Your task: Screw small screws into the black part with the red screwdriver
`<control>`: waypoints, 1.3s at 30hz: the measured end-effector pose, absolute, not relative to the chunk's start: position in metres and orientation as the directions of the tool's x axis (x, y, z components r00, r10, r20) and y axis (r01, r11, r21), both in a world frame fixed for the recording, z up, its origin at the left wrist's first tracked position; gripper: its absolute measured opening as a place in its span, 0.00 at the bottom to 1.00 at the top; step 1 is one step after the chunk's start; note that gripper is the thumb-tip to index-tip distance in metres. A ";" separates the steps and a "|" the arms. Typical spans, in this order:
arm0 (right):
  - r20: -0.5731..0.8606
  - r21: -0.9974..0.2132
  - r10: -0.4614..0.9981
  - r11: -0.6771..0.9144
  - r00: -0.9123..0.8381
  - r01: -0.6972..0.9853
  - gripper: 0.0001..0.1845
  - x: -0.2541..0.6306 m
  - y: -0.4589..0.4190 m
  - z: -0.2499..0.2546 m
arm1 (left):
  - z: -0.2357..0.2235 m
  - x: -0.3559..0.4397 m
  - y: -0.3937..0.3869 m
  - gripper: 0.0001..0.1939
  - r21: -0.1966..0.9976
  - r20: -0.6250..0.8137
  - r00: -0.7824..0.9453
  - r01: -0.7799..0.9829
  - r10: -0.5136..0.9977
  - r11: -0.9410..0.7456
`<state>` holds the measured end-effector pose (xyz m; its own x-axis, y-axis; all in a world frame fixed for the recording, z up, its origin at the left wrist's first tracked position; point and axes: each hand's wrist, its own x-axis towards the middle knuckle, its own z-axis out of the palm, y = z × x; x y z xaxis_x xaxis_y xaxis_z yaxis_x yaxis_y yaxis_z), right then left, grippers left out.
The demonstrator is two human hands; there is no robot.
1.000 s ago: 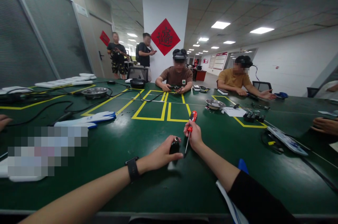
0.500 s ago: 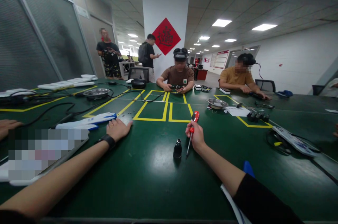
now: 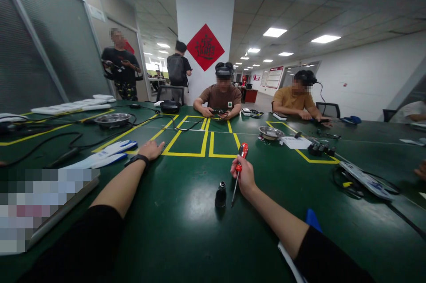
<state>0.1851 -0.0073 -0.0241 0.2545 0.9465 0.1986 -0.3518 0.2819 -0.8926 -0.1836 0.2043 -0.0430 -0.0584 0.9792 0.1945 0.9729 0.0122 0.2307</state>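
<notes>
My right hand (image 3: 244,177) grips a screwdriver (image 3: 244,150) with a red and black handle, its shaft pointing down towards the table. Just left of the shaft's tip, a small black bottle-shaped part (image 3: 220,195) with a metallic top stands upright on the green table (image 3: 186,247). My left hand (image 3: 151,149) rests flat on the tabletop with its fingers stretched out, holding nothing. Beside it, to the left, lies a pair of white and blue gloves (image 3: 103,155).
Metal bowls (image 3: 271,133) (image 3: 112,119), a power strip (image 3: 365,180), black parts (image 3: 321,149) on a white paper and dark cables (image 3: 80,144) lie about. Yellow tape (image 3: 184,154) marks rectangles. Across the table sit two people (image 3: 221,98) (image 3: 296,98); others stand behind.
The view has shifted slightly. My left forearm has moved, with more of its dark sleeve now showing. My right hand still holds the screwdriver beside the black part.
</notes>
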 end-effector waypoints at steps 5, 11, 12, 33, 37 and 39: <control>0.203 -0.893 0.945 0.286 0.257 -0.348 0.15 0.186 -0.005 -0.027 | -0.045 -0.148 0.206 0.33 0.231 0.213 0.163 0.949 0.963 -0.212; 0.200 -0.891 0.943 0.287 0.265 -0.351 0.15 0.184 -0.006 -0.025 | -0.047 -0.111 0.187 0.30 0.243 0.242 0.407 0.853 0.881 -0.461; 0.201 -0.890 0.944 0.287 0.260 -0.354 0.15 0.184 -0.007 -0.024 | -0.047 -0.108 0.181 0.30 0.246 0.244 0.437 0.836 0.866 -0.491; 0.206 -0.880 0.944 0.294 0.259 -0.372 0.16 0.185 -0.009 -0.024 | -0.020 -0.030 0.001 0.25 0.404 0.247 0.746 0.501 0.618 -0.765; 0.206 -0.882 0.943 0.294 0.260 -0.367 0.15 0.185 -0.007 -0.024 | -0.014 -0.031 0.033 0.24 0.350 0.413 0.623 0.565 0.665 -0.747; 0.205 -0.884 0.944 0.293 0.260 -0.364 0.15 0.185 -0.007 -0.024 | -0.010 -0.042 0.070 0.25 0.269 0.472 0.521 0.683 0.711 -0.679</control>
